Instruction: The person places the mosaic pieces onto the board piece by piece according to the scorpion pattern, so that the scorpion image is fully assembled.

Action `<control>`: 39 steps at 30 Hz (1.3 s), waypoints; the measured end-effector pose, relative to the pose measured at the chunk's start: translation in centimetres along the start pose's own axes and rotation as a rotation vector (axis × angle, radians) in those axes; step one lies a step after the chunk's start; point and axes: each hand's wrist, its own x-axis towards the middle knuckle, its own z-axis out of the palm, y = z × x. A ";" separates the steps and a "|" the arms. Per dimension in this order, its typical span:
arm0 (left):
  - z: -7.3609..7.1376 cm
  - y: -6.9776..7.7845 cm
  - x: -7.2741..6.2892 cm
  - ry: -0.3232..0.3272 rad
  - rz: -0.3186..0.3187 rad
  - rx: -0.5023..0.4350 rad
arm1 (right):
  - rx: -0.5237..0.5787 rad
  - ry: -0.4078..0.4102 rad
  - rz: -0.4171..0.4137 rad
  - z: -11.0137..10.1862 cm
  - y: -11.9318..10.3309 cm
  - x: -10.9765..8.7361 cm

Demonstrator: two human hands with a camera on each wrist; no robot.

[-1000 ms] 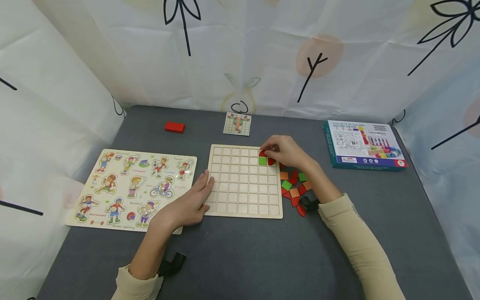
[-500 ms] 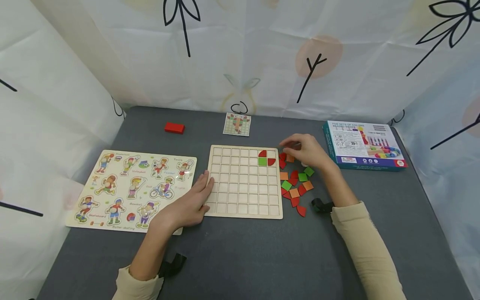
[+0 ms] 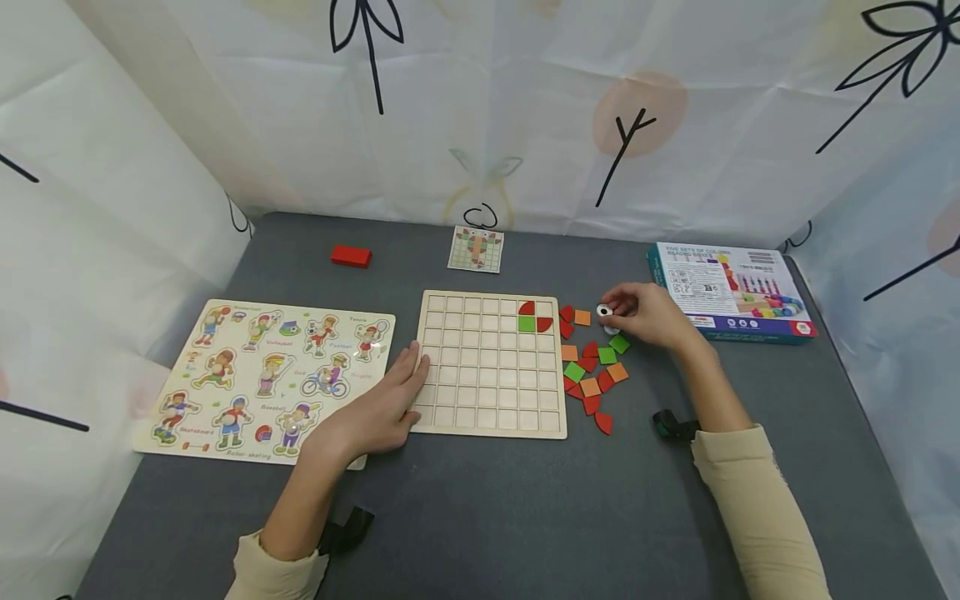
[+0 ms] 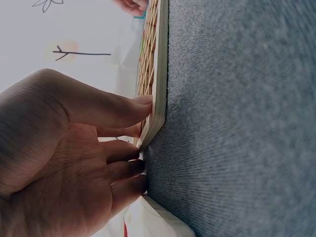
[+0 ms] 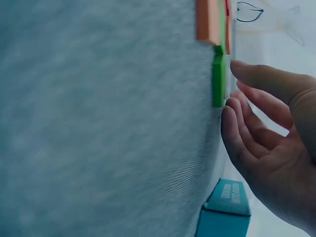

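Note:
A square wooden grid board (image 3: 480, 375) lies mid-table, with two red quarter-circle tiles and a green square tile (image 3: 527, 323) set near its upper right corner. My left hand (image 3: 378, 408) rests against the board's left edge, fingers fairly straight. In the left wrist view its thumb (image 4: 113, 108) touches the board's rim. Right of the loose tiles, my right hand (image 3: 648, 315) pinches a white disc with a black dot (image 3: 603, 310) between thumb and fingertips. A second whitish piece (image 3: 611, 330) shows just under the fingers. The right wrist view does not show the disc clearly.
Loose red, orange (image 3: 582, 317) and green tiles lie along the board's right side. A small pattern card (image 3: 476, 249) and a red block (image 3: 351, 256) sit at the back. A picture puzzle board (image 3: 255, 375) lies left, a teal-edged box (image 3: 731, 287) right.
My right hand has left the board's upper right corner, where red tiles now show, and moved right past the loose tiles to the white disc. My left hand has stayed in place.

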 end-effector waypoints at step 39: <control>-0.7 1.3 -0.3 -0.002 -0.007 -0.019 | -0.028 0.037 -0.093 0.8 -1.7 0.9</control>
